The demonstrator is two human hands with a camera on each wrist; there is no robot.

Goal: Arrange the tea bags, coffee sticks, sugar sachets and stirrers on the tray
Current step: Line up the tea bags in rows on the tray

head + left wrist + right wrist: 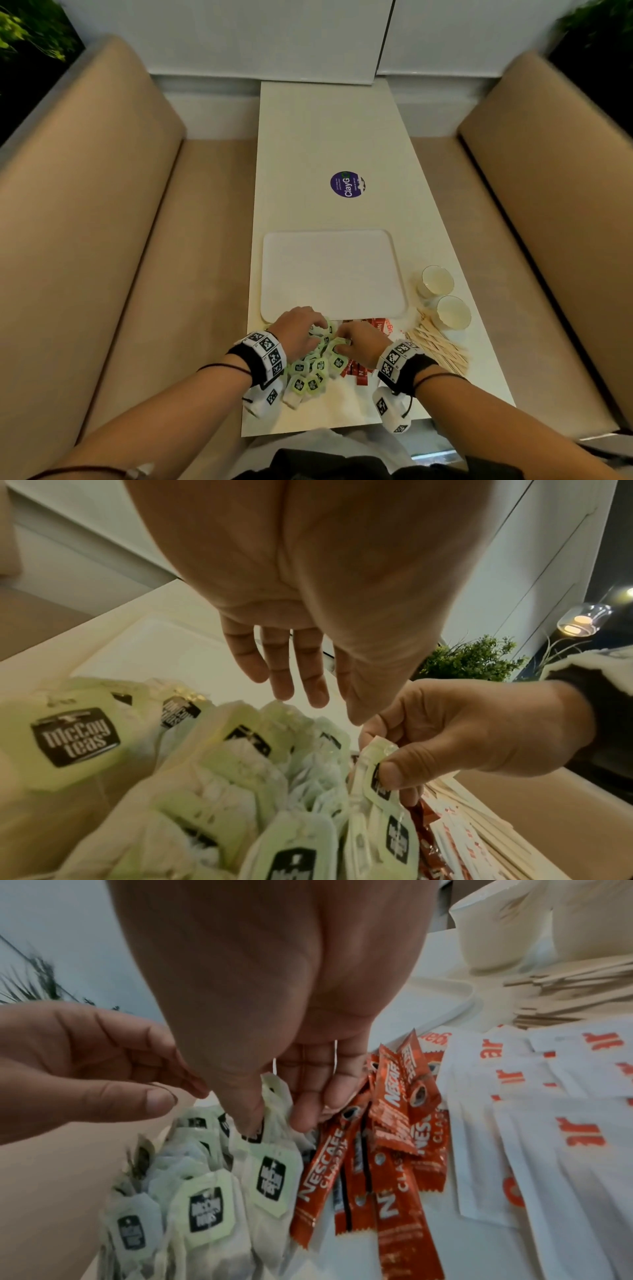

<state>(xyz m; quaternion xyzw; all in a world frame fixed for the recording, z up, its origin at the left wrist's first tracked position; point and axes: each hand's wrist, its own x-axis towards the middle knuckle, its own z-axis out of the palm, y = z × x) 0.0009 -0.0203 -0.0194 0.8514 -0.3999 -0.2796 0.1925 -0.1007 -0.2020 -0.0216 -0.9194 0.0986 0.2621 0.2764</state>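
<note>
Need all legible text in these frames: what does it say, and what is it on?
"McCoy teas": black label on the green tea bag tags.
"NESCAFE CLASSIC": red coffee sticks; "CLASSIC" partly covered.
"ClayG": purple round sticker on the table; its small print is too small to read.
"ar": orange fragment on the white sugar sachets; the full word is cut off.
Square coded markers on the wristbands: patterns, no words.

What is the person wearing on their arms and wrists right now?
Both forearms are bare, with no sleeves. Each wrist carries a black band topped by a white strap of black-and-white square marker tags, and the right wrist has the same. A white camera pod with similar tags hangs below each wrist. Thin black cords loop around both forearms.
</note>
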